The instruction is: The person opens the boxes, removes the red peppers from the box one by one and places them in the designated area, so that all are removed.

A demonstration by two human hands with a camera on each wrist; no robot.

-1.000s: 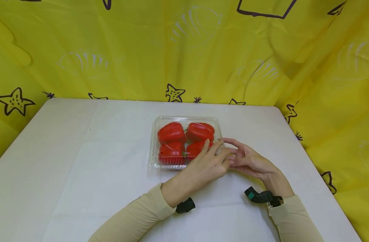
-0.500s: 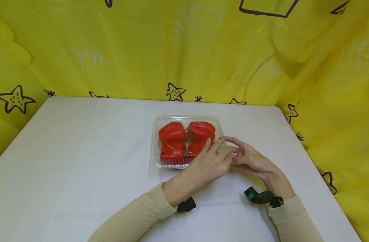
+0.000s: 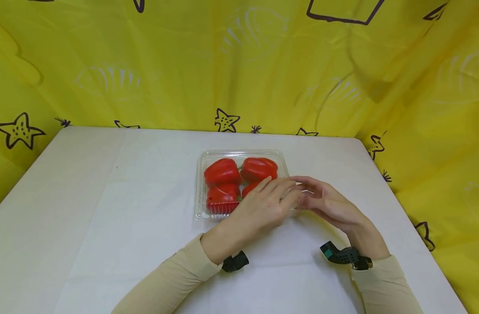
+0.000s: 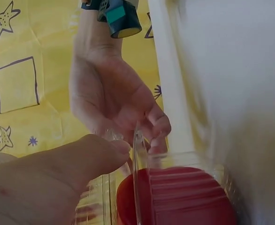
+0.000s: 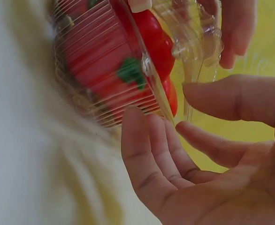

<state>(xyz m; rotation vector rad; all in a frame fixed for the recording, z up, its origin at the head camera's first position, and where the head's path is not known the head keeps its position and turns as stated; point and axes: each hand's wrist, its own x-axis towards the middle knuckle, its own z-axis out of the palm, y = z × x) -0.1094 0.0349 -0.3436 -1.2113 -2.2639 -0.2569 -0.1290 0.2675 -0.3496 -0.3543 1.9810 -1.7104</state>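
Note:
A clear plastic clamshell container [image 3: 202, 183] with several red bell peppers [image 3: 223, 172] sits mid-table. My left hand [image 3: 259, 209] lies over its near right corner, the fingers on the lid. In the left wrist view the left thumb [image 4: 100, 154] is at the container's edge. My right hand [image 3: 337, 207] meets it at the right side. In the right wrist view, a gap separates the lid [image 5: 196, 42] from the base [image 5: 104, 65] there. The right fingertips [image 5: 135, 124] touch the base rim, and the right thumb [image 5: 222, 96] is against the lid edge.
A white cloth covers the table [image 3: 145, 240]. Yellow curtains [image 3: 176, 65] with sea-creature drawings stand behind it and at the sides. Dark wrist cameras [image 3: 339, 255] hang from both wrists, close to the tabletop.
The left hand has shifted slightly left, and its fingers lie flatter over the lid's corner. The right hand has turned and moved a little. The container has stayed about where it was.

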